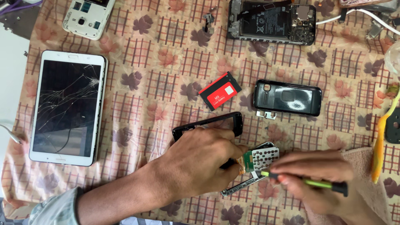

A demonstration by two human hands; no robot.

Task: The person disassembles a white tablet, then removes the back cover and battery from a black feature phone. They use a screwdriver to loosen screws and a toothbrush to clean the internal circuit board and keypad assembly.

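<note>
A work surface is seen covered by a peach cloth [166, 54] printed with a red grid and maroon leaves; a strip of white tabletop [10, 58] is left bare along the left edge. Spread across the cloth are a white tablet [68, 106] with a cracked screen, a white phone shell [88, 16] at the top, an opened smartphone [271, 21] with battery and board exposed, a red and black battery [219, 91], a black rear cover [288, 97] and a black phone frame [208, 124]. A yellow toothbrush [381, 137] is laid at the right edge, beside a pink towel [366, 175]. No box or tray is seen; the parts lie loose on the cloth.

Near the lower centre, a small green keypad circuit board [260, 159] seated in a silver metal frame [243, 186] is pinched at its left end by the left hand [200, 162]. A green-handled screwdriver [308, 182] is gripped in the closed right hand [316, 177], its tip set against the board's lower edge.
</note>
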